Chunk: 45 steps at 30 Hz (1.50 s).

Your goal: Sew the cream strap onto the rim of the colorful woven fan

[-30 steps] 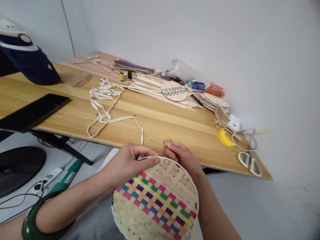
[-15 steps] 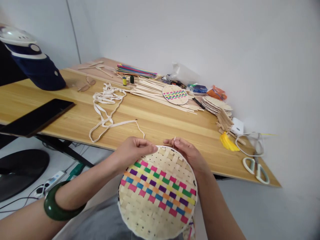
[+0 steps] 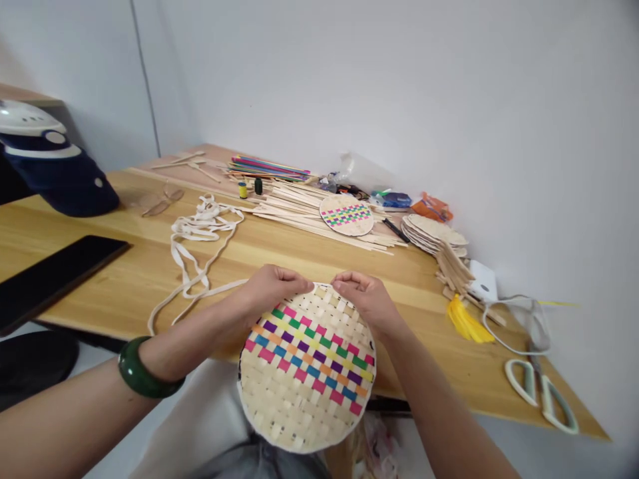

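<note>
A round woven mat of pale strips, with bands of pink, green, yellow, purple, orange and blue, hangs tilted before me over my lap. White binding tape runs round its rim. My left hand pinches the upper left rim between thumb and fingers. At the top, a little to the right, my right hand is closed on the rim as well; any needle in its fingertips is hidden. From beneath my left hand a loose length of white tape trails across the table into a tangled heap.
A tablet and a blue-and-white jug stand on the left. Behind lie pale strips, a second woven mat and thread spools. Stacked discs, a yellow tassel and scissors lie right.
My right hand has shifted left to the rim, nearer my left hand; the needle that showed at its fingertips is out of sight. The view has tilted up slightly.
</note>
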Tool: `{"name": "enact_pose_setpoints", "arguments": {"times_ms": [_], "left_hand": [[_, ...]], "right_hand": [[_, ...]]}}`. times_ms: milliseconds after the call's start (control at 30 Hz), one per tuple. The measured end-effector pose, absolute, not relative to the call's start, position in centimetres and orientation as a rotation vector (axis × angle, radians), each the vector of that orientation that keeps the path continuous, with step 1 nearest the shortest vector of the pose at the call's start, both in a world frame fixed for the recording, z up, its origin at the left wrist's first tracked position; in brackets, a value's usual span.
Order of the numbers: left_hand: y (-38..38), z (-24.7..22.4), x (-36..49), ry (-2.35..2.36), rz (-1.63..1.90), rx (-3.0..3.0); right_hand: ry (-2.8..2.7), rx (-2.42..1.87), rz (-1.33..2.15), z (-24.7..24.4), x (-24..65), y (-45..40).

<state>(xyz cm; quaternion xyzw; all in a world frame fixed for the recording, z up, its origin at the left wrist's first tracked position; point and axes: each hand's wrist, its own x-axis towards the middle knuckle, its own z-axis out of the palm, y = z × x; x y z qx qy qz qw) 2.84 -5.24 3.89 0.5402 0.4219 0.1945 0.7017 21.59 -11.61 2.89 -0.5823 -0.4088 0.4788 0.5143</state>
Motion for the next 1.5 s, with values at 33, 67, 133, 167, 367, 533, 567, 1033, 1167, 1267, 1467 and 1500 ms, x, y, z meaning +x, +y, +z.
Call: {"name": "enact_pose_setpoints", "arguments": {"times_ms": [33, 67, 133, 167, 367, 533, 567, 1033, 1167, 1267, 1467, 1500], "left_hand": [[-4.4, 4.0, 3.4, 0.938, 0.432, 1.189], [-3.6, 4.1, 3.9, 0.938, 0.43, 1.169], [-2.0, 4.3, 4.9, 0.943, 0.418, 1.119], [-1.3, 4.2, 5.4, 0.942, 0.404, 1.101], [1.0, 2.5, 7.1, 0.925, 0.302, 1.057], [1.2, 1.8, 7.6, 0.959, 0.274, 1.121], [1.2, 1.8, 7.7, 0.983, 0.271, 1.15], [1.2, 1.7, 7.5, 0.957, 0.262, 1.073], [0.6, 1.7, 7.5, 0.958, 0.287, 1.066], [0.3, 1.7, 7.5, 0.941, 0.26, 1.069], [0.0, 1.7, 7.6, 0.866, 0.189, 1.028], [0.0, 1.8, 7.6, 0.859, 0.182, 1.026]], "right_hand": [[-0.984, -1.406, 1.143, 2.8, 22.0, -11.0], [-0.986, -1.415, 1.138, 2.7, 22.4, -10.5], [-0.989, -1.434, 1.134, 2.3, 23.2, -9.5], [-0.988, -1.443, 1.132, 2.2, 23.6, -9.1], [-0.987, -1.49, 1.112, 1.1, 25.1, -7.4], [-1.02, -1.531, 1.093, 0.3, 25.3, -6.9], [-1.006, -1.527, 1.103, 0.2, 25.2, -6.9], [-0.647, -1.27, 1.289, 0.0, 25.1, -7.6], [-0.651, -1.284, 1.299, 0.1, 25.1, -7.8], [-0.717, -1.319, 1.282, 0.0, 25.2, -7.7], [-0.927, -1.416, 1.23, -0.1, 25.1, -7.6], [-0.948, -1.424, 1.235, 0.0, 25.1, -7.6]]}}
